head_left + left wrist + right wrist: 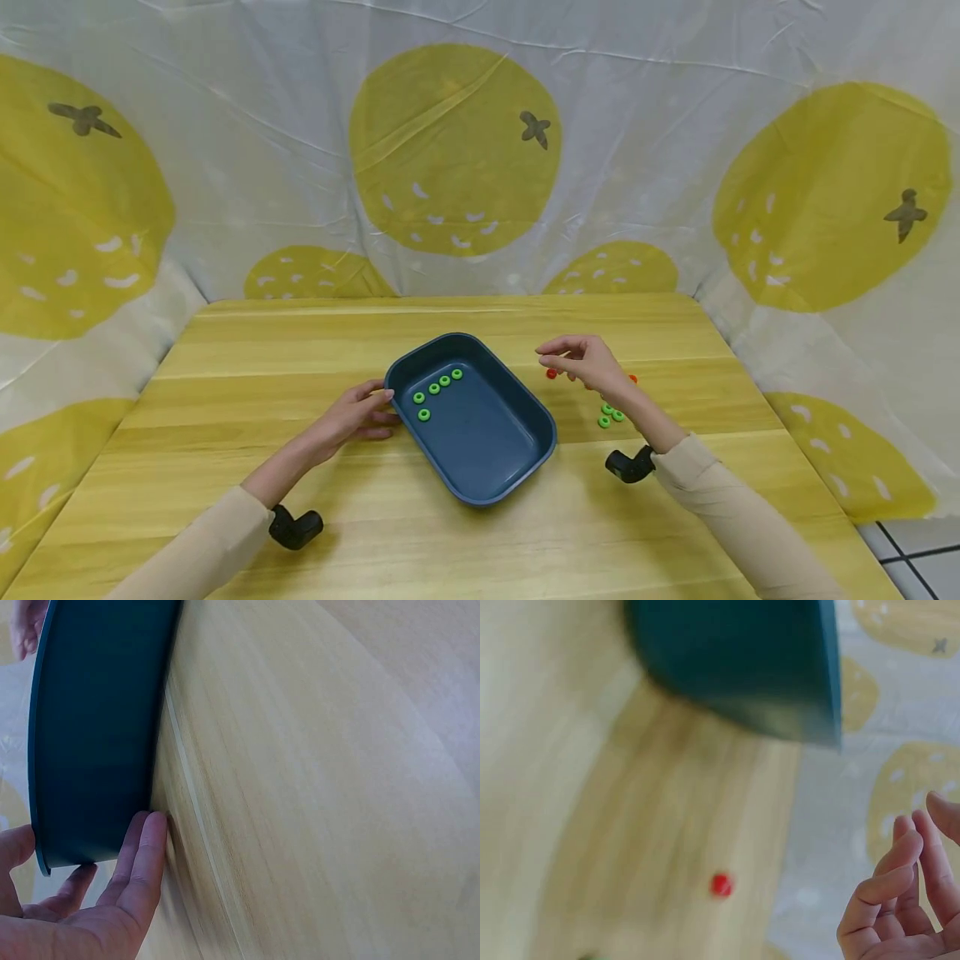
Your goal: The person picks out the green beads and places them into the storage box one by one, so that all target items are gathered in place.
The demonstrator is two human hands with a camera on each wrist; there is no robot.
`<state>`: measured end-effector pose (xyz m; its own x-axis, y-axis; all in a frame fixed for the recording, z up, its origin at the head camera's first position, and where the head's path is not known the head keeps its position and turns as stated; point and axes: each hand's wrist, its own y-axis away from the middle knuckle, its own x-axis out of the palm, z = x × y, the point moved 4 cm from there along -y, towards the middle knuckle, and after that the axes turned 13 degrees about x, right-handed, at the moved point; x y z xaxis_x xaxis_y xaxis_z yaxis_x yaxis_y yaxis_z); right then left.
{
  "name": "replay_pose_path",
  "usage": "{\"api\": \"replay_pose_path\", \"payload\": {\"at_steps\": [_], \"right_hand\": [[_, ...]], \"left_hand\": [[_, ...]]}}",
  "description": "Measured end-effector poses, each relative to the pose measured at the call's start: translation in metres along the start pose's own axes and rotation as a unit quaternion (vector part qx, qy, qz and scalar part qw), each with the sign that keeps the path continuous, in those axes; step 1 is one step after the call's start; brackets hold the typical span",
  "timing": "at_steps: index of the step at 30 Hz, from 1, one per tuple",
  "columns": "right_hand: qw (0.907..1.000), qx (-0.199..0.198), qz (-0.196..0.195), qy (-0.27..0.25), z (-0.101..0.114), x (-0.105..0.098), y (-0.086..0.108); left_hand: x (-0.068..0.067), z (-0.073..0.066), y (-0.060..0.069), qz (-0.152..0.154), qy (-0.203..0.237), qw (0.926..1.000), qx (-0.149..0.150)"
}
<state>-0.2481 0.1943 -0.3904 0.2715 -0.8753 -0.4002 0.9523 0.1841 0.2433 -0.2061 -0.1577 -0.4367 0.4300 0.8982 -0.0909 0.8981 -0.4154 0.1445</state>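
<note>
A dark blue rectangular basin (487,450) sits at an angle on the table, with several small green ring beads (434,389) near its far left side. My left hand (363,412) holds the basin's left rim, thumb on the edge and fingers against the outer wall, as the left wrist view also shows. To the right of the basin, my right hand (588,362) hovers with thumb and forefinger slightly apart, and nothing shows between them. A red bead (551,373) is close by its fingertips in the head view. Under the right wrist lie green beads (617,415) and another red bead (633,379), partly hidden.
The wooden table (315,342) carries all of this. A white cloth (637,167) with yellow fruit prints hangs behind and at both sides. A black wrist mount (296,527) juts from the left sleeve and a second mount (630,465) from the right one.
</note>
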Motion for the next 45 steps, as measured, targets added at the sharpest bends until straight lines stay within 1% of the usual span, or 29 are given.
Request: {"api": "replay_pose_path", "payload": {"at_steps": [5,7,12,14,18,20,22,25,28,32,38,40,45], "right_hand": [[0.9996,0.024,-0.016,0.006,-0.025,-0.017,0.008],[0.9993,0.026,-0.024,0.012,-0.034,-0.023,0.01],[0.9967,0.02,-0.059,0.052,-0.055,-0.037,0.013],[0.9936,0.014,-0.078,0.081,-0.062,-0.042,0.013],[0.9822,-0.004,-0.122,0.143,-0.075,-0.05,0.013],[0.9773,-0.013,-0.133,0.164,-0.079,-0.052,0.012],[0.9757,-0.013,-0.135,0.172,-0.083,-0.052,0.012],[0.9739,-0.007,-0.125,0.19,-0.088,-0.052,0.011],[0.9692,0.0,-0.12,0.215,-0.092,-0.051,0.01],[0.9629,0.0,-0.119,0.242,-0.092,-0.05,0.009],[0.9585,0.005,-0.118,0.26,-0.09,-0.05,0.009],[0.9589,0.009,-0.117,0.259,-0.09,-0.051,0.01],[0.9684,0.013,-0.111,0.223,-0.088,-0.053,0.012]], "left_hand": [[0.0,-0.001,0.001,-0.003,-0.001,1.0,-0.003],[-0.001,0.0,0.001,-0.001,0.002,1.0,-0.002],[-0.003,-0.001,0.003,0.019,0.011,0.9995,0.021],[-0.003,-0.001,0.003,0.022,0.011,0.9994,0.025],[-0.002,0.0,0.002,0.011,0.003,0.9999,0.009],[-0.001,0.001,0.0,0.006,-0.001,1.0,0.005],[-0.001,0.001,0.0,0.002,-0.003,1.0,0.001],[-0.001,0.001,0.0,-0.004,-0.004,1.0,-0.003],[-0.001,0.002,0.0,-0.008,-0.002,0.9999,-0.006],[-0.003,0.003,-0.001,-0.01,-0.001,0.9999,-0.005],[-0.003,0.003,-0.001,-0.009,-0.002,0.9999,-0.003],[-0.003,0.002,0.0,-0.01,-0.002,0.9999,-0.004],[-0.002,0.002,0.0,-0.011,0.001,0.9999,-0.007]]}}
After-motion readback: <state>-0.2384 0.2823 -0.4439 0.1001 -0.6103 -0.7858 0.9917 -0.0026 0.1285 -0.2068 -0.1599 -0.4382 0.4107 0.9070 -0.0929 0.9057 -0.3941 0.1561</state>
